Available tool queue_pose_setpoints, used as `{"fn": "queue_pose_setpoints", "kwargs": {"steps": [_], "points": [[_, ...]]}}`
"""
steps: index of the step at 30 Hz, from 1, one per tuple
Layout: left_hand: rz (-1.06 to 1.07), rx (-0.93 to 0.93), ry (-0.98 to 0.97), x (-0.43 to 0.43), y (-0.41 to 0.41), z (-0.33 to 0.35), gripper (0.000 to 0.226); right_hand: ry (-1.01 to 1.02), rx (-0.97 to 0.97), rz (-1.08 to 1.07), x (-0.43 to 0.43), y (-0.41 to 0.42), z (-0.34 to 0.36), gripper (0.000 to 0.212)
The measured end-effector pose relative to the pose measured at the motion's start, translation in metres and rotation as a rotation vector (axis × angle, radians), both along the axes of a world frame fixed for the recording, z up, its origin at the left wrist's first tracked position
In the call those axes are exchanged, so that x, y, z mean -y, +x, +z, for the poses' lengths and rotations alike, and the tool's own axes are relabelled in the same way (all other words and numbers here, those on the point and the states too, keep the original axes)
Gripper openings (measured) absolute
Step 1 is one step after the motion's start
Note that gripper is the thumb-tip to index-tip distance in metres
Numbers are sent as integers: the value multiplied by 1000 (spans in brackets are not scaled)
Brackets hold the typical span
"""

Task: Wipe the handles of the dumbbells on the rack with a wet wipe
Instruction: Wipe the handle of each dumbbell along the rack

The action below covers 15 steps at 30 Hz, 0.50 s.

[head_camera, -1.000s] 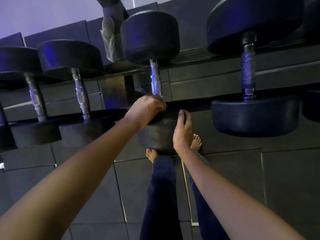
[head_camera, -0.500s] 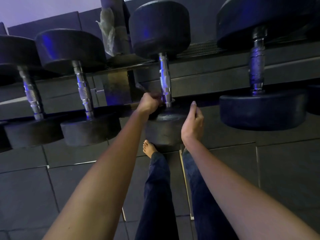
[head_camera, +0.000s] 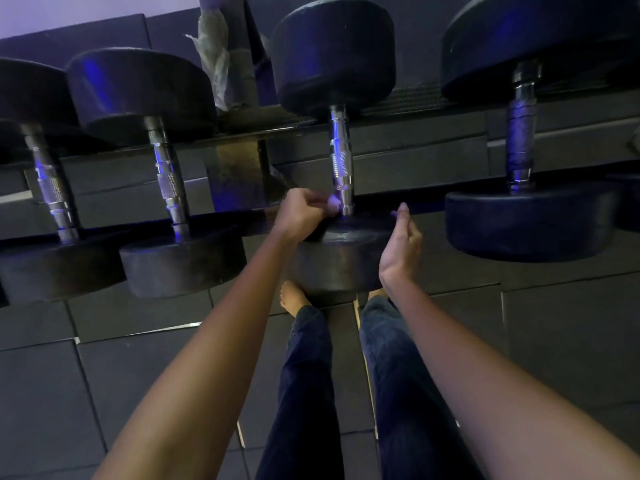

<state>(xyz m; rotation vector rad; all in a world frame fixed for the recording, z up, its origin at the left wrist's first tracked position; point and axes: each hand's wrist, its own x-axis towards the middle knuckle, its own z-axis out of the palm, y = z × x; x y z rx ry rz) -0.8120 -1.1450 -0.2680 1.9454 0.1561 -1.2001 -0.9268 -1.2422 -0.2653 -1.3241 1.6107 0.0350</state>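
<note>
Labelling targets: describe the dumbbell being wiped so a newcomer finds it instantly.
A dark rack holds a row of dumbbells. Take the third visible handle from the left. Only this one has a left hand pinching a pale wet wipe against its near end.

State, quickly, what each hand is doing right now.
Left hand: closed, pinching the wet wipe at the dumbbell handle.
Right hand: open, holding nothing.

Left hand [head_camera: 300,213] brought wipe [head_camera: 333,204] to handle [head_camera: 341,161] base; right hand [head_camera: 401,247] lifted off.
</note>
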Motion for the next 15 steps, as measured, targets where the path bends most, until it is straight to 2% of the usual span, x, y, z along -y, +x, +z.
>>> {"fn": "queue_pose_setpoints", "kwargs": {"steps": [3, 6, 8, 11, 15], "points": [[174, 92, -80, -11, 0, 8, 18, 2, 1, -1, 0, 1, 1, 52], [405, 461, -77, 9, 17, 13, 20, -4, -9, 10, -1, 0, 0, 53], [465, 590, -80, 35, 28, 15, 18, -8, 0, 5, -2, -1, -2, 53], [431, 643, -49, 68, 30, 5, 8, -3, -11, 13, -2, -3, -5, 56], [641, 620, -96, 84, 19, -14, 11, -11, -6, 7, 0, -5, -8, 54]]}}
